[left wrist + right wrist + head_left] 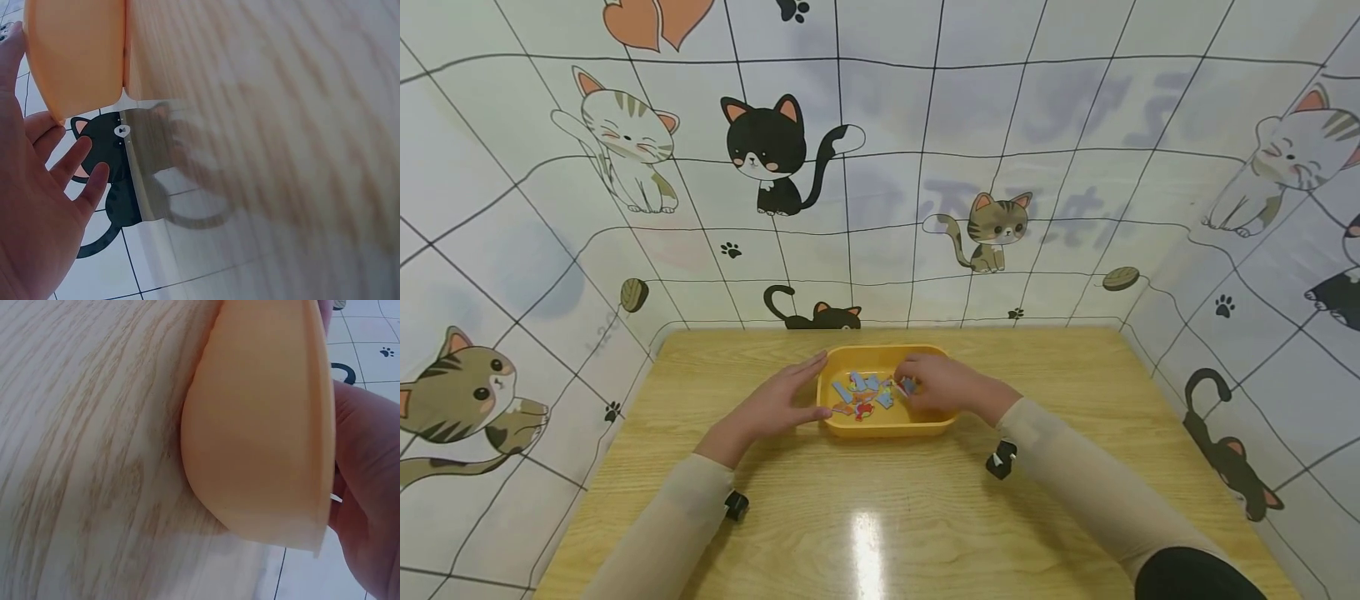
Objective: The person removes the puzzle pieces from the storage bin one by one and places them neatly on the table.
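Observation:
A yellow plastic tray (891,431) stands on the table with several small flat pieces (864,410), blue, orange and red, like puzzle pieces, in its left half. My left hand (781,402) rests against the tray's left end, fingers spread and thumb low on the near corner. In the left wrist view that hand's fingers are loosely extended, and one touches the rim. My right hand (943,383) reaches over the right end into the tray. Its bent fingers and thumb pinch a small puzzle piece (907,386). The tray wall hides its fingertips in the right wrist view.
The wooden table (880,500) extends on all sides of the tray. Behind and beside it hangs a white grid-patterned sheet (887,192) with cartoon cats. A small black camera (1001,460) sits at the right wrist, another black camera (736,505) at the left.

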Demonstrator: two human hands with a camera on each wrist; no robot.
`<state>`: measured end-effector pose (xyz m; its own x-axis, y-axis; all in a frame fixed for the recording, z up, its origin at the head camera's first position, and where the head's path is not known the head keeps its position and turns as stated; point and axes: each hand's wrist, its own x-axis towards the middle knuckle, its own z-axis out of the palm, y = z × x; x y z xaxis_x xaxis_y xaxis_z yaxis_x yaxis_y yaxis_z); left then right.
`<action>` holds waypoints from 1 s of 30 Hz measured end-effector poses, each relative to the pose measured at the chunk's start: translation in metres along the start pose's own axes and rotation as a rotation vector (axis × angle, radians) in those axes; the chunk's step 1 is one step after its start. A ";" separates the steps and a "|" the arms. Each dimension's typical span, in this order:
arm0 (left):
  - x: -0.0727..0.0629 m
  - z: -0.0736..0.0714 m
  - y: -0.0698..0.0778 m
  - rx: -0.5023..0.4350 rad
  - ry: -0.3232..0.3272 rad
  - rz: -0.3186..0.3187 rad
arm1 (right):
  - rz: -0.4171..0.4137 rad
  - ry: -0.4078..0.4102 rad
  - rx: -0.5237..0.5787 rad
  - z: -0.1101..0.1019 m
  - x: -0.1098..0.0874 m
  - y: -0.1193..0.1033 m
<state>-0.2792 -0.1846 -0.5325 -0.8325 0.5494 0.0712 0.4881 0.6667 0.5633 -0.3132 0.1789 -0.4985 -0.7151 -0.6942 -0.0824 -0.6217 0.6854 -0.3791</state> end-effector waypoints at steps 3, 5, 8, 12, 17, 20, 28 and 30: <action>0.000 -0.001 0.000 0.001 -0.001 0.003 | -0.007 0.024 -0.006 -0.006 -0.006 0.000; 0.000 -0.001 0.000 0.001 -0.002 0.003 | -0.012 0.042 -0.009 -0.010 -0.010 0.002; 0.000 -0.001 0.000 0.004 -0.004 0.001 | -0.027 0.075 -0.006 -0.015 -0.016 0.006; 0.001 -0.001 -0.001 0.010 0.000 0.004 | -0.041 0.127 -0.001 -0.021 -0.024 0.013; 0.001 0.001 -0.002 0.008 -0.004 0.008 | -0.044 0.223 0.050 -0.028 -0.040 0.023; 0.001 0.003 -0.002 0.007 0.004 0.008 | -0.042 0.300 0.113 -0.031 -0.050 0.031; 0.000 0.003 -0.001 -0.004 0.026 0.021 | 0.048 0.430 0.178 -0.032 -0.076 0.057; 0.001 0.003 -0.001 0.000 0.025 0.020 | 0.060 0.451 0.168 -0.030 -0.081 0.064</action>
<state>-0.2799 -0.1834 -0.5355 -0.8289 0.5499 0.1029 0.5048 0.6558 0.5614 -0.3047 0.2852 -0.4884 -0.8384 -0.4646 0.2851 -0.5416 0.6507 -0.5322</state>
